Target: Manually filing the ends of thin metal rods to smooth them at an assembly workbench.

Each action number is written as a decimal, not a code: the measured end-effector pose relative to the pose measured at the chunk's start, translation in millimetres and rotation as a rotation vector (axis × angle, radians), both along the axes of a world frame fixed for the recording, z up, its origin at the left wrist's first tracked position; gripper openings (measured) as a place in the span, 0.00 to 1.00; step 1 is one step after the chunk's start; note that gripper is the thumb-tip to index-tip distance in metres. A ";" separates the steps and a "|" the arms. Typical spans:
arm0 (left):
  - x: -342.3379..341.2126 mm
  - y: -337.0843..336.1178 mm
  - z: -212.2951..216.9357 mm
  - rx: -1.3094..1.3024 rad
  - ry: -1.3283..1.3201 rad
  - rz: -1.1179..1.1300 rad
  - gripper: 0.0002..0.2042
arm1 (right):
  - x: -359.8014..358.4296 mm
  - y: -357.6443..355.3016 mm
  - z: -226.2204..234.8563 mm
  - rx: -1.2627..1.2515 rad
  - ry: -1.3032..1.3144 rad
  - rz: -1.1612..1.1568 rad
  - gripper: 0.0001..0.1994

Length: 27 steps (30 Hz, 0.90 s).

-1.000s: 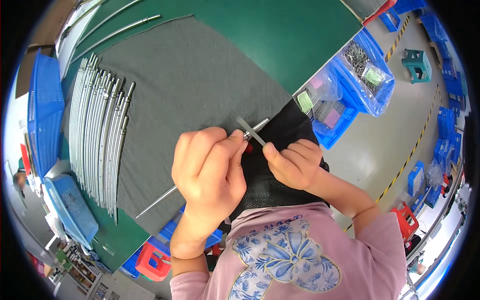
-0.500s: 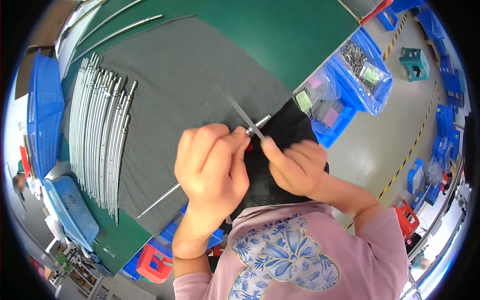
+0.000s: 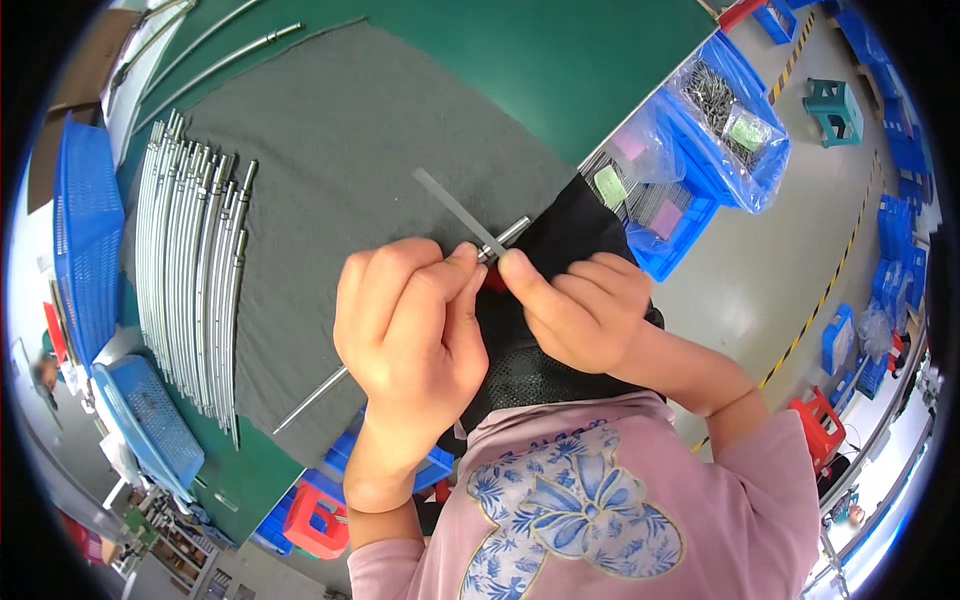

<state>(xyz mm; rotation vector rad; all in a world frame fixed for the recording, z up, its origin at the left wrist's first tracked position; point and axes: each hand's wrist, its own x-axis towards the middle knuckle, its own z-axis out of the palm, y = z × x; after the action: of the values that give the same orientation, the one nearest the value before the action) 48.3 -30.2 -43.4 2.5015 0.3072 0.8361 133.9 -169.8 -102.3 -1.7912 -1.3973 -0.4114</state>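
Note:
My left hand (image 3: 408, 325) is closed around a thin silvery metal rod (image 3: 313, 398), its thumb and forefinger pinching near the thicker collared end. The rod slants from lower left to upper right, and its far tip pokes out past my fingers. Between the thumb and curled fingers of my right hand (image 3: 588, 312) is a thin, flat grey strip that looks like a flat file (image 3: 452, 204). This file lies across the rod just beyond my left fingertips. Most of the rod's middle is hidden behind my left hand.
Many similar metal rods (image 3: 190, 290) lie side by side on a grey cloth (image 3: 330, 170) over the green table (image 3: 540, 60). Blue baskets (image 3: 88, 240) stand along the left. At right are blue bins (image 3: 665, 255) of metal parts, and a teal stool (image 3: 833, 110) on the floor.
My right hand has moved a little left and up, pushing the file further across the rod toward the upper left. My left hand keeps its grip on the rod.

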 end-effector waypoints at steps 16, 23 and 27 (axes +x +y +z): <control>-4.5 2.1 -1.1 -0.006 0.059 0.037 0.09 | -7.5 -63.2 -22.6 -0.022 0.061 0.088 0.24; -5.5 0.8 -0.3 0.017 0.068 0.047 0.09 | -8.2 -49.9 -10.0 -0.004 0.076 0.016 0.27; -5.5 0.8 -1.1 0.017 0.060 0.044 0.10 | -8.7 -46.8 -4.4 0.008 0.095 0.025 0.25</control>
<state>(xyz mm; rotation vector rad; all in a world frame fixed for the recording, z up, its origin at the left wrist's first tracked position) 42.9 -29.4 -44.6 2.5471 0.3780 0.7850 125.2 -216.6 -106.6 -1.7624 -1.3489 -0.3147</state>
